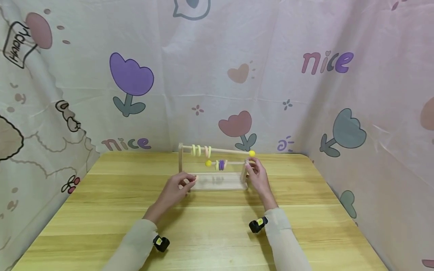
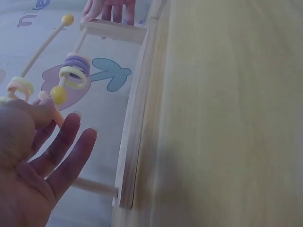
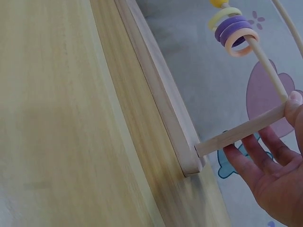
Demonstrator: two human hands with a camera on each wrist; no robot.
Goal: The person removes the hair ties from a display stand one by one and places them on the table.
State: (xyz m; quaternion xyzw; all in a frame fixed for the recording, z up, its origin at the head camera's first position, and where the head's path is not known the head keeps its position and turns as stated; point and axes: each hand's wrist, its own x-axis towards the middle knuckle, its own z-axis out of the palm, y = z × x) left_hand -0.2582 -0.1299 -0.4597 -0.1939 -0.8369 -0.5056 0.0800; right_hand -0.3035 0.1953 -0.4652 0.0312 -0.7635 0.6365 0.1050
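A wooden rack has a flat base, two uprights and two rods. My left hand pinches a peach ring between thumb and index finger, close to the yellow ball on the lower rod's free end. Its other fingers are spread. With my right hand I hold the short right upright, thumb at its top and fingers along its outer side. Yellow, purple and peach rings hang on the lower rod. The upper rod carries pale yellow and peach rings near the tall left upright.
A second yellow ball caps the upper rod's right end. The rack stands on a wood-grain table, near its far edge. Behind rises a printed curtain. Each wrist wears a small black camera.
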